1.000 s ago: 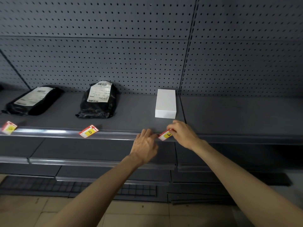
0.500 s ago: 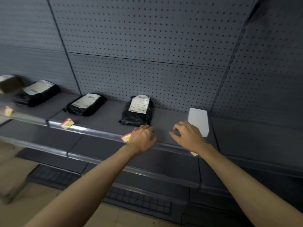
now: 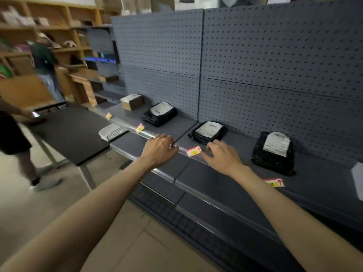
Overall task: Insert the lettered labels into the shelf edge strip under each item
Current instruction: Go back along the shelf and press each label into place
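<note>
Shelving of grey steel with a pegboard back (image 3: 255, 55), viewed from its left end; entries run left to right.

Bystanders: one in black shorts (image 3: 9, 134) at nine o'clock of the frame, another, blurred, by the wooden racks (image 3: 45, 55) at ten o'clock.

Black table (image 3: 64, 130), at nine o'clock of my left hand; a white wire tray (image 3: 113, 132) lies at its shelf-side end.

Cardboard box (image 3: 132, 101) at the far left end of the shelf, with a red-and-yellow label (image 3: 108, 115) at the edge below it.

First black mailer bag (image 3: 160, 114), white slip on top; its label (image 3: 139, 128) stands tilted at the shelf edge strip (image 3: 125, 122).

My left hand (image 3: 160, 149): palm down on the strip, fingers curled over the edge, holding nothing that I can see.

Third label (image 3: 194, 151): lies at the strip between my two hands, at seven o'clock of the second black mailer bag (image 3: 208, 132). Its letter is too blurred to read.

My right hand (image 3: 222, 157): fingers spread wide and loose, tips near the label's right end, gripping nothing; whether they touch it I cannot tell.

Third black mailer bag (image 3: 274, 152), at three o'clock of my right hand; a fourth label (image 3: 274, 182) lies flat near the shelf edge at six o'clock of it.

White box (image 3: 358, 179), cut off by the right border.
</note>
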